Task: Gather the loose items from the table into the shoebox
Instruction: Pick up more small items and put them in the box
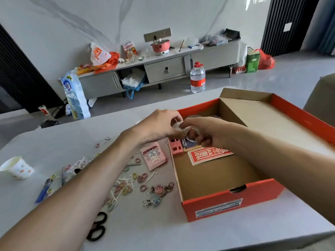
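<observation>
We see left hand [159, 124] and right hand [204, 131] jointly gripping a blurred, unidentifiable small object [178, 128] over the shoebox [230, 201].

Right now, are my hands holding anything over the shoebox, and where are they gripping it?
Both hands, left hand and right hand, pinch a small pale object between their fingers above the shoebox. It is too blurred to identify.

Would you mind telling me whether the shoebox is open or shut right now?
Open. The shoebox has its lid swung back to the right, and its brown inside shows, with a red packet lying on the bottom.
</observation>
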